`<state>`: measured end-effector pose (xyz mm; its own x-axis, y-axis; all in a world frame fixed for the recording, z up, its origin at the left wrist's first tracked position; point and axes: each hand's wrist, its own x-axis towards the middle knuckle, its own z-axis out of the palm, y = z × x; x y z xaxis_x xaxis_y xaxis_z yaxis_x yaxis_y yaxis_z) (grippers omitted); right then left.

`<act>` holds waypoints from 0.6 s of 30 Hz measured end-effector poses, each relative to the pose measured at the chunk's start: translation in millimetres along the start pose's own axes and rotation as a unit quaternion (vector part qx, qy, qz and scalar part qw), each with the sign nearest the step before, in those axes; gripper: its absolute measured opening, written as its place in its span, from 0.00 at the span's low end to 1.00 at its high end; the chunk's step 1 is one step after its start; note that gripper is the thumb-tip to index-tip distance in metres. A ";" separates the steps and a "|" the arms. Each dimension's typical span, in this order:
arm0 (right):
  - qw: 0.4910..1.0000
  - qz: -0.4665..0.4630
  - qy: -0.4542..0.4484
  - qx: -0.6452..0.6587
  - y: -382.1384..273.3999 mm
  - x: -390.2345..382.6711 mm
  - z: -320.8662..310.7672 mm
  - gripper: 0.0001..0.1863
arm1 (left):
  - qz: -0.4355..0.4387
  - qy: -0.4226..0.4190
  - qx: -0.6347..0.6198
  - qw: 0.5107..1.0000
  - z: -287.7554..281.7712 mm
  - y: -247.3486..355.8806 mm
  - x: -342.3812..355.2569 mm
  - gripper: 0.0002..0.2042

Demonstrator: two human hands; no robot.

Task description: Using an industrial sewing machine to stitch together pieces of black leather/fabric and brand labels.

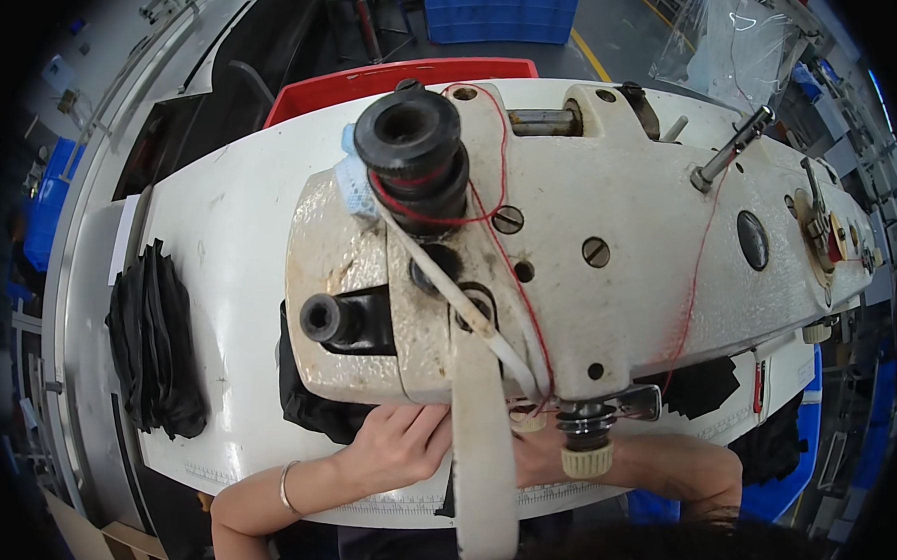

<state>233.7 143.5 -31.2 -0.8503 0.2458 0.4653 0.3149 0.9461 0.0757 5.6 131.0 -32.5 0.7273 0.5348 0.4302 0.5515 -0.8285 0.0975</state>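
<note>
A white sewing machine (631,218) with red thread and black knobs fills the middle of the head view. My left hand (401,443), a bracelet at its wrist, is at the machine's lower left edge with fingers curled; what they hold is hidden under the machine. Black fabric (317,414) lies just left of those fingers. My right hand (536,454) is mostly hidden behind the machine's hanging white lever (485,472) and lower knob, so its fingers cannot be seen. More black fabric (694,386) shows under the machine on the right.
A bundle of black fabric pieces (155,342) lies on the white table (240,251) at left. A red bin (307,89) is behind the table, a blue crate (500,7) farther back, and a blue bin (789,495) at lower right. A red-handled tool (759,379) lies right.
</note>
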 end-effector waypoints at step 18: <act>0.997 -0.079 0.009 0.002 -1.0 3.8 -5.9 0.14 | -0.018 -0.175 -0.042 0.983 -90.2 -6.2 55.7 0.04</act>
<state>232.7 142.2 -24.3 -0.8817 0.0900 0.4631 0.1759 0.9736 0.1457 5.8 150.9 71.8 0.8124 0.5760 0.0908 0.5542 -0.8111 0.1869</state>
